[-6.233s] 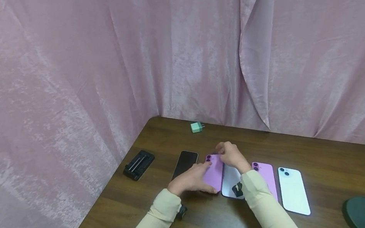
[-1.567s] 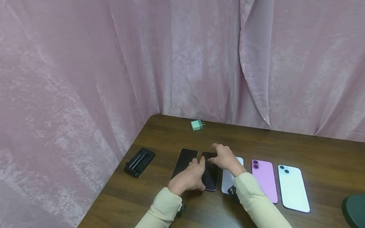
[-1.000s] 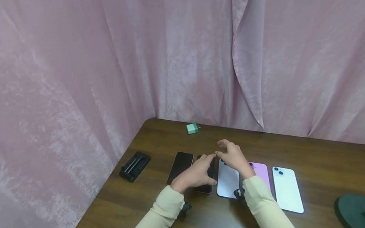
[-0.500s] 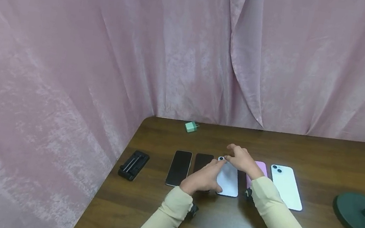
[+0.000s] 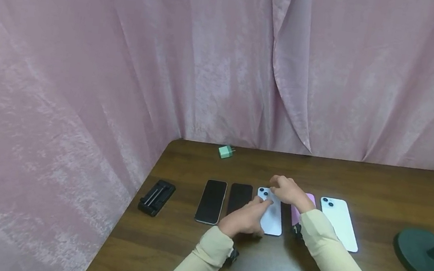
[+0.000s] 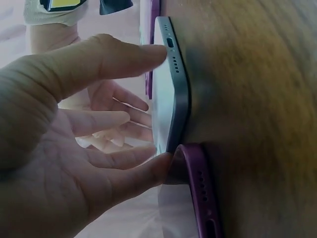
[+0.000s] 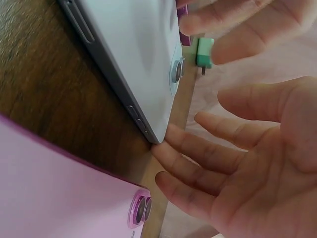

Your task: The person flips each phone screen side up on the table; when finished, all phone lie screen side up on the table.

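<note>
A light blue phone (image 5: 272, 219) lies back up on the table, cameras at its far end. My left hand (image 5: 246, 217) is over its left side; in the left wrist view the thumb reaches its bottom edge by the charging port. At its far end is my right hand (image 5: 289, 192), and in the right wrist view extended fingers (image 7: 195, 151) meet the top corner. To the left, a purple-edged phone (image 5: 240, 195) lies screen up, partly covered by my left hand. A pink phone (image 7: 64, 188) lies to the right, back up, partly hidden by my right arm.
Another dark-screened phone (image 5: 211, 202) lies further left, beside a black folded holder (image 5: 156, 198). A pale mint phone (image 5: 340, 223) lies back up at the right. Behind are a green charger plug (image 5: 225, 151) and a pink curtain (image 5: 227, 63). A green round base (image 5: 429, 258) stands far right.
The second phone from the left showed its purple back earlier and now lies screen up. Both hands have let go of it and moved right to the light blue phone. The view has shifted slightly.
</note>
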Demonstrator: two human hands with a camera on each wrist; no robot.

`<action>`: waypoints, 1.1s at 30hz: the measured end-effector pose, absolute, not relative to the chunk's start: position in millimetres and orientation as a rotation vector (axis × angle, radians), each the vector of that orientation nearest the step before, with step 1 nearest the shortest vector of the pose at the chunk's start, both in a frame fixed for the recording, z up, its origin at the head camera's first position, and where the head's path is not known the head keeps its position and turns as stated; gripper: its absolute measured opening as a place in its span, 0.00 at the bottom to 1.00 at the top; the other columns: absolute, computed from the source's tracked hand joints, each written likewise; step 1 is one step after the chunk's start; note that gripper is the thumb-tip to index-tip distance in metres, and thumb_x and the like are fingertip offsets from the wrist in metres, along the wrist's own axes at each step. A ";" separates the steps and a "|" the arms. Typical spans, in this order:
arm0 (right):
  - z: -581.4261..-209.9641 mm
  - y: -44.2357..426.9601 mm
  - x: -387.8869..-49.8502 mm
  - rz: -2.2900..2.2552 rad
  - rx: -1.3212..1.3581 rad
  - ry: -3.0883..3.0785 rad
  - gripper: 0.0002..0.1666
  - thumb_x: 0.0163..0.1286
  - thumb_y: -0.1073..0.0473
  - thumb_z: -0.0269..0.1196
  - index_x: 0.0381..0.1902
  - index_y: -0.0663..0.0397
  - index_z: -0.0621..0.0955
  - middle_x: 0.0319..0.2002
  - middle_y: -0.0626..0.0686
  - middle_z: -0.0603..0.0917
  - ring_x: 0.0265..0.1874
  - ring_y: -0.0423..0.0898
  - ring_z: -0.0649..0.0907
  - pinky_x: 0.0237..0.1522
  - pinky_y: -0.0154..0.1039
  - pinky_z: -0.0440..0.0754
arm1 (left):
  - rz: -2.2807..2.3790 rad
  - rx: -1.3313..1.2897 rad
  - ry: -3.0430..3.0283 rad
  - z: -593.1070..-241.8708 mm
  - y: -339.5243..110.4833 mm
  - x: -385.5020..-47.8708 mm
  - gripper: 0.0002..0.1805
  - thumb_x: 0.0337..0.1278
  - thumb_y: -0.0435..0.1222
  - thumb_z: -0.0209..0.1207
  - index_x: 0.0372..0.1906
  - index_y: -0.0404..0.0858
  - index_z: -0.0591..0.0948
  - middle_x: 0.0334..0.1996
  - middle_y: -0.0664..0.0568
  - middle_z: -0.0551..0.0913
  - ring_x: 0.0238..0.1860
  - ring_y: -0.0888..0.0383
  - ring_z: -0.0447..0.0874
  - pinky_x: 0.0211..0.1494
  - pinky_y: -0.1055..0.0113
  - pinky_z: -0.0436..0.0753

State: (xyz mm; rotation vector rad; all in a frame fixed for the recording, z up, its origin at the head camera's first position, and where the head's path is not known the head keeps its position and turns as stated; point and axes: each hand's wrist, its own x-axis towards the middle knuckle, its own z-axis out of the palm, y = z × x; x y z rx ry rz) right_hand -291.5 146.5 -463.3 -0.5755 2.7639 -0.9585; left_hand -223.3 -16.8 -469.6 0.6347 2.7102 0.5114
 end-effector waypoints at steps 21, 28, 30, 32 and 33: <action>-464.7 141.5 -302.8 -0.940 -0.431 2.773 0.17 0.77 0.56 0.57 0.45 0.69 0.80 0.39 0.61 0.84 0.37 0.55 0.81 0.39 0.50 0.80 | 0.454 0.594 2.779 -469.7 -12.2 -215.3 0.48 0.45 0.30 0.77 0.73 0.45 0.66 0.68 0.40 0.63 0.61 0.50 0.70 0.43 0.67 0.82; -465.5 144.0 -303.2 -1.018 -0.404 2.748 0.29 0.80 0.48 0.52 0.54 0.76 0.76 0.47 0.69 0.81 0.42 0.59 0.81 0.43 0.53 0.81 | 0.466 0.622 2.771 -472.0 -12.3 -214.6 0.50 0.48 0.29 0.76 0.76 0.46 0.62 0.71 0.38 0.58 0.66 0.47 0.67 0.36 0.69 0.81; -464.8 146.2 -302.1 -1.049 -0.405 2.745 0.32 0.80 0.48 0.51 0.57 0.78 0.73 0.52 0.73 0.79 0.47 0.63 0.81 0.46 0.55 0.81 | 0.479 0.624 2.769 -472.6 -12.4 -215.4 0.51 0.48 0.29 0.76 0.76 0.47 0.61 0.71 0.38 0.58 0.67 0.46 0.67 0.35 0.69 0.81; -464.6 148.5 -299.7 -1.089 -0.392 2.736 0.33 0.80 0.48 0.52 0.60 0.78 0.72 0.55 0.74 0.78 0.50 0.65 0.81 0.46 0.55 0.82 | 0.499 0.625 2.763 -473.3 -12.9 -215.8 0.52 0.47 0.29 0.76 0.77 0.48 0.60 0.71 0.39 0.59 0.67 0.47 0.68 0.36 0.69 0.81; -464.6 149.9 -298.1 -1.108 -0.384 2.730 0.33 0.80 0.47 0.52 0.60 0.78 0.72 0.56 0.75 0.77 0.50 0.66 0.81 0.46 0.55 0.82 | 0.510 0.625 2.759 -473.4 -13.3 -215.8 0.53 0.47 0.28 0.76 0.77 0.49 0.60 0.70 0.39 0.59 0.67 0.47 0.68 0.36 0.69 0.81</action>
